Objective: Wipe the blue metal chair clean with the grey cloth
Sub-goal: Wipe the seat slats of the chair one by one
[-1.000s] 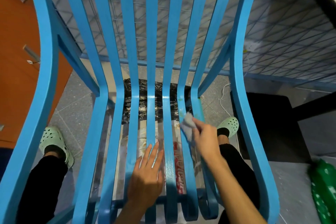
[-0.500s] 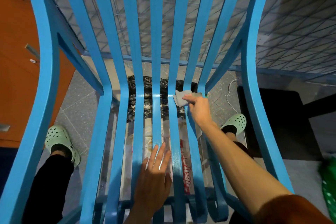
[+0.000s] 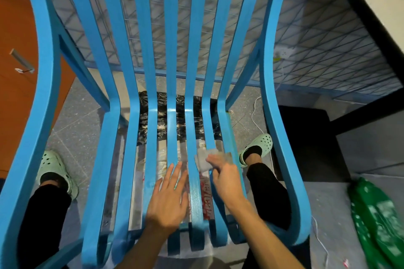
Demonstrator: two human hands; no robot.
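Note:
The blue metal chair (image 3: 170, 54) fills the view, its slatted back rising away from me and its slatted seat below. My right hand (image 3: 227, 179) pinches the small grey cloth (image 3: 204, 159) and presses it on the seat slats right of centre, about halfway along the seat. My left hand (image 3: 169, 196) lies flat with straight fingers on the middle seat slats, close to the front edge. The two hands are a short way apart.
My feet in pale green clogs (image 3: 55, 168) stand on the grey floor either side of the seat. Plastic sheeting (image 3: 161, 116) lies under the chair. An orange cabinet (image 3: 15, 72) is at left, a green bag (image 3: 380, 220) at right, a wire-mesh panel (image 3: 317, 39) behind.
My right hand drew the cloth back from the rear bend of the seat toward the front. My left hand stayed flat on the middle slats.

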